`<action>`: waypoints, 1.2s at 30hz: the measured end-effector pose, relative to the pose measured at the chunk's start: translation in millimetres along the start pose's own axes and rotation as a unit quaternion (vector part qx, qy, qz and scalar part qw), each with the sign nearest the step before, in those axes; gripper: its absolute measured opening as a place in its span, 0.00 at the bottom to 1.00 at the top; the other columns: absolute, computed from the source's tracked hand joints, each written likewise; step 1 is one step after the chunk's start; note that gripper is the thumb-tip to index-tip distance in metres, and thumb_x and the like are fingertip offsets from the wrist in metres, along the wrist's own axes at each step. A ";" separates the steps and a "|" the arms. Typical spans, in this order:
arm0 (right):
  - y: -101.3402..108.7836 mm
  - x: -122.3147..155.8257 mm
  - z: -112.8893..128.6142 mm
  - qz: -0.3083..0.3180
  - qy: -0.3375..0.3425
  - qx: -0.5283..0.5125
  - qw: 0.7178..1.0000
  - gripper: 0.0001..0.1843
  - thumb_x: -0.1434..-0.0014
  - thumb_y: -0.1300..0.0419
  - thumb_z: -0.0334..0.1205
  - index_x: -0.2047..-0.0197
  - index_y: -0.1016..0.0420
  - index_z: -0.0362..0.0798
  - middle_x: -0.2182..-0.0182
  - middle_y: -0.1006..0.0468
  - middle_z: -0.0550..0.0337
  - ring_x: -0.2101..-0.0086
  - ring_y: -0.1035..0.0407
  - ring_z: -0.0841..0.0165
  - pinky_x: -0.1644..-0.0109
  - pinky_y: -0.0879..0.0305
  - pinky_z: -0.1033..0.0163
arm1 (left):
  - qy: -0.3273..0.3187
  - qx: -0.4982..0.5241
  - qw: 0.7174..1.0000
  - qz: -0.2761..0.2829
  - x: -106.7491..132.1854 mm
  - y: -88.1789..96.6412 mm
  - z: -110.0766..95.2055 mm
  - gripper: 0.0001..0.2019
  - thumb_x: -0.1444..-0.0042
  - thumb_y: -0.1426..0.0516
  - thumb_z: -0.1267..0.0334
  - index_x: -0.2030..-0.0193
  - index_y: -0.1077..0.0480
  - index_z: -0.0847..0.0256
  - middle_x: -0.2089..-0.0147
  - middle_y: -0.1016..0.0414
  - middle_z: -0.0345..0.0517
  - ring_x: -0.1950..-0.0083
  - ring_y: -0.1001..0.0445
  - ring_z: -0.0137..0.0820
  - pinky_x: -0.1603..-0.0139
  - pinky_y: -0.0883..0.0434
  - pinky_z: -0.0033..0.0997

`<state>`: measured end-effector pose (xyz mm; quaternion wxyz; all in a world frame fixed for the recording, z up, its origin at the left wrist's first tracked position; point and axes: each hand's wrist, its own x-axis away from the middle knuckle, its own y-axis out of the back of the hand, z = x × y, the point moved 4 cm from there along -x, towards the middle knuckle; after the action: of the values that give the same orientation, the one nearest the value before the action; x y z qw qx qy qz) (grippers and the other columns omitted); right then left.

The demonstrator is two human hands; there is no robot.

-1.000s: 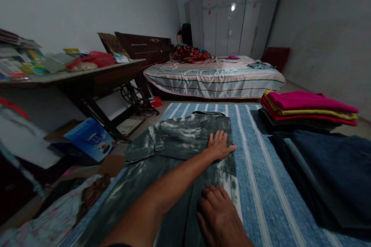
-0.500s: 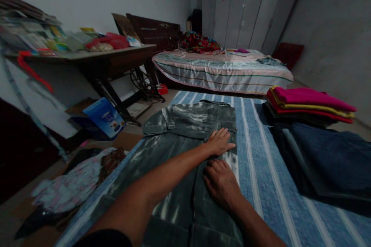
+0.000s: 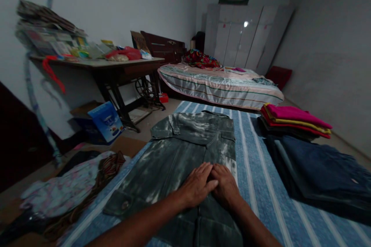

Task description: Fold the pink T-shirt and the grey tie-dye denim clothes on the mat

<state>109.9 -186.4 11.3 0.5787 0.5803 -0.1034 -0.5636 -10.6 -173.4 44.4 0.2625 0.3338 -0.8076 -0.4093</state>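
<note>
A grey washed denim garment [image 3: 185, 146] lies spread flat on a blue striped sheet [image 3: 255, 185]. Both my hands rest on its near part, side by side and touching. My left hand [image 3: 197, 187] lies flat with fingers stretched out, partly over my right hand [image 3: 226, 185], which also presses palm down on the cloth. Neither hand holds anything.
To the right lie a folded dark blue garment [image 3: 319, 170] and a stack of pink, yellow and red cloths [image 3: 292, 117]. A crumpled floral cloth [image 3: 69, 189] lies left. A cluttered table [image 3: 116, 65], a blue box [image 3: 106, 121], a bed [image 3: 220, 85] and a wardrobe [image 3: 243, 34] stand beyond.
My left hand has slid back along the garment from its far part to beside my right hand. The view has drawn back and tilted up slightly.
</note>
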 end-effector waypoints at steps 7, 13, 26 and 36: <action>-1.3 2.0 -1.9 -0.003 0.009 0.019 1.000 0.10 0.38 0.48 0.33 0.57 0.27 0.47 0.56 0.25 0.52 0.54 0.33 0.61 0.48 0.37 0.55 | 0.002 -0.023 0.996 0.086 55.3 0.3 -9.7 0.42 0.42 0.49 0.45 0.28 0.60 0.64 0.26 0.67 0.54 0.26 0.69 0.42 0.29 0.63 0.52; 2.4 -1.6 2.5 0.039 -0.017 0.028 0.999 0.11 0.37 0.49 0.33 0.59 0.26 0.48 0.56 0.25 0.53 0.55 0.32 0.64 0.49 0.38 0.58 | -0.041 0.007 0.998 0.050 65.9 17.8 9.1 0.32 0.41 0.47 0.51 0.32 0.45 0.62 0.27 0.57 0.57 0.27 0.57 0.42 0.31 0.52 0.50; -17.0 -124.7 -31.2 0.178 -0.179 0.188 0.949 0.14 0.36 0.51 0.36 0.63 0.25 0.45 0.63 0.23 0.52 0.63 0.29 0.66 0.61 0.40 0.66 | 0.180 -0.279 0.919 -0.211 -6.7 142.0 147.9 0.26 0.45 0.47 0.69 0.38 0.38 0.67 0.30 0.46 0.62 0.29 0.52 0.48 0.35 0.46 0.51; -52.8 -146.3 -22.4 0.217 -0.181 0.193 0.940 0.13 0.41 0.49 0.29 0.57 0.25 0.41 0.59 0.25 0.44 0.57 0.32 0.58 0.57 0.38 0.59 | 0.171 -0.303 0.920 -0.177 -29.8 169.2 191.6 0.14 0.41 0.55 0.70 0.56 0.30 0.62 0.54 0.24 0.52 0.52 0.26 0.38 0.53 0.33 0.35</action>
<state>48.8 -44.7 41.1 0.5353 0.5321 -0.4364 -0.4897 -180.0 17.0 80.3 0.4088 0.4410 -0.5149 -0.6110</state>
